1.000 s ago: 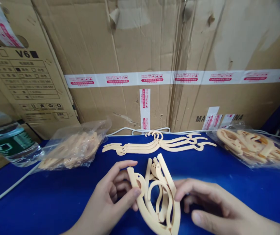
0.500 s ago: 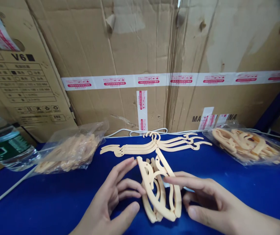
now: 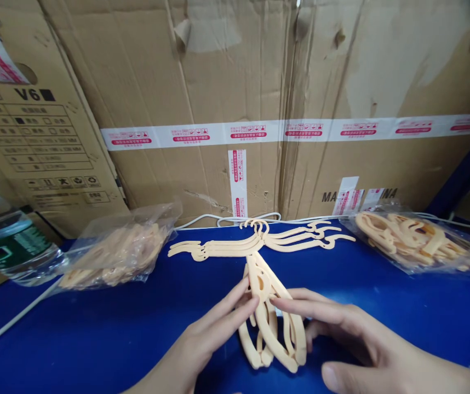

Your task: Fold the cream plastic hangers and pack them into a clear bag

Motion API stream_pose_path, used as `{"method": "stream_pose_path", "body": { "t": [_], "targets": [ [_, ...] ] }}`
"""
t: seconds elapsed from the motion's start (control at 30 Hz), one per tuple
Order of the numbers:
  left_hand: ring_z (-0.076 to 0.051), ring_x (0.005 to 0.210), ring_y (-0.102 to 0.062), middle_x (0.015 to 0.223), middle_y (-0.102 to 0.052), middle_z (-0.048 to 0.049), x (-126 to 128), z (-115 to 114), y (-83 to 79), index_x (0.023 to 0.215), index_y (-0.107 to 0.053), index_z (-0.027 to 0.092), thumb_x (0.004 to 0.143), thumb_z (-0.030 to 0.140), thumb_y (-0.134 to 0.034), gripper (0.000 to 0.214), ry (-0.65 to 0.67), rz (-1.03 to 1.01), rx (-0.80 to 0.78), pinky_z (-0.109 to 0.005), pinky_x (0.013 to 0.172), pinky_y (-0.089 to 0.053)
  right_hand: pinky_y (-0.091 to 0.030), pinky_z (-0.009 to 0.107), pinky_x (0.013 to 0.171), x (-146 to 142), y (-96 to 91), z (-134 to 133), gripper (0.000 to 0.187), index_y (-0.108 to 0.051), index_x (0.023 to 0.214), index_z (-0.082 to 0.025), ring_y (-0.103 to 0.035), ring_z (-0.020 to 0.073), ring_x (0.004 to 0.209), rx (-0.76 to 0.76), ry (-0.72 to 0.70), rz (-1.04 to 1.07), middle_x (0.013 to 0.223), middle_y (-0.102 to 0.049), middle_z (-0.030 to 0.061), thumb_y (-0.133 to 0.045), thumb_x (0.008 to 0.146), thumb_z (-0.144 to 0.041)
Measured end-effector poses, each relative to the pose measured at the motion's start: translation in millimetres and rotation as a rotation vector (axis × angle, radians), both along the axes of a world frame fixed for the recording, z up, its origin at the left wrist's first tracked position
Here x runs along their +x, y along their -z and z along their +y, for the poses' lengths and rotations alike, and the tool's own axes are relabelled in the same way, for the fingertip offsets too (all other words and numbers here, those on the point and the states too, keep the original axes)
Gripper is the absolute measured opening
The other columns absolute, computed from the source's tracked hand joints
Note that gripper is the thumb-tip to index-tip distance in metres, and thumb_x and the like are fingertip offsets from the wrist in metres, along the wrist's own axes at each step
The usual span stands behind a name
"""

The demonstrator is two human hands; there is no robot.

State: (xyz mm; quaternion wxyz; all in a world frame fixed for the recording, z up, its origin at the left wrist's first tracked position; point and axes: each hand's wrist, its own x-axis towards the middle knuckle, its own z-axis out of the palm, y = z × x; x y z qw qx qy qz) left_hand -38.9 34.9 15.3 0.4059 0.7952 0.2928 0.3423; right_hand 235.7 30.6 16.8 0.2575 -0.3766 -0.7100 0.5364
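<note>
A folded cream plastic hanger [image 3: 271,314] lies on the blue table [image 3: 95,328] between my hands. My left hand [image 3: 206,342] has its fingers stretched out, the tips pressing the hanger's left side near its top. My right hand [image 3: 358,342] reaches in from the right, its forefinger laid across the hanger's middle, the other fingers curled beneath. Further back lies a row of unfolded cream hangers [image 3: 259,243], spread flat with hooks in the middle.
A clear bag of cream parts [image 3: 115,254] lies at the left, another bag [image 3: 416,241] at the right. A plastic water bottle [image 3: 9,243] lies on its side at far left. Taped cardboard boxes [image 3: 235,109] wall the back. A white cable [image 3: 17,317] runs along the table.
The hanger pieces have closed together and moved further from me. My left hand has let go its grip and straightened its fingers against the hanger; my right forefinger has slid onto it.
</note>
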Motion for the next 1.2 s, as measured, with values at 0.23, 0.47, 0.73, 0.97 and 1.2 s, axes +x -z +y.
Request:
{"method": "stream_pose_path", "body": {
  "t": [0.23, 0.47, 0.73, 0.97, 1.2],
  "targets": [
    [-0.028, 0.138, -0.032, 0.153, -0.031, 0.0004, 4, 0, -5.0, 0.138, -0.046, 0.038, 0.092, 0.022, -0.051, 0.049, 0.001, -0.004, -0.088, -0.051, 0.108, -0.032, -0.028, 0.049, 0.111, 6, 7.3, 0, 0.056, -0.043, 0.140, -0.038, -0.024, 0.0296, 0.142, 0.018, -0.012, 0.016, 0.155, -0.030, 0.0025, -0.060, 0.087, -0.041],
    [-0.032, 0.136, -0.037, 0.138, -0.054, -0.0046, 1, 4, -6.8, 0.131, -0.056, 0.034, 0.085, 0.029, -0.062, 0.047, -0.023, 0.037, -0.099, -0.053, 0.104, -0.038, -0.027, 0.047, 0.112, 8, 1.8, 1, 0.060, -0.037, 0.143, -0.038, -0.024, 0.0284, 0.142, 0.051, -0.059, -0.037, 0.155, -0.029, 0.0019, -0.060, 0.087, -0.039],
    [-0.032, 0.132, -0.043, 0.148, -0.039, -0.0093, -8, 6, 5.2, 0.139, -0.047, 0.031, 0.081, 0.025, -0.067, 0.062, 0.039, -0.035, -0.102, -0.047, 0.104, -0.042, -0.025, 0.048, 0.113, 4, -4.1, 3, 0.059, -0.037, 0.143, -0.039, -0.022, 0.0265, 0.142, 0.049, -0.082, -0.004, 0.155, -0.028, 0.0003, -0.059, 0.088, -0.041],
    [-0.032, 0.128, -0.048, 0.137, -0.041, -0.0090, -3, 4, 0.9, 0.125, -0.057, 0.029, 0.082, 0.018, -0.061, 0.045, 0.030, -0.097, -0.137, -0.048, 0.107, -0.038, -0.030, 0.048, 0.111, 10, -5.1, 2, 0.056, -0.045, 0.139, -0.039, -0.032, 0.0298, 0.138, 0.112, -0.095, -0.165, 0.149, -0.039, 0.0011, -0.063, 0.086, -0.034],
    [-0.031, 0.124, -0.050, 0.131, -0.046, -0.0080, -2, 4, -1.4, 0.125, -0.059, 0.032, 0.080, 0.021, -0.060, 0.046, 0.045, -0.058, -0.123, -0.048, 0.105, -0.040, -0.031, 0.048, 0.111, 6, -8.4, -1, 0.053, -0.045, 0.138, -0.040, -0.036, 0.0284, 0.137, 0.143, -0.084, -0.196, 0.148, -0.041, 0.0000, -0.060, 0.088, -0.037]
  ]
}}
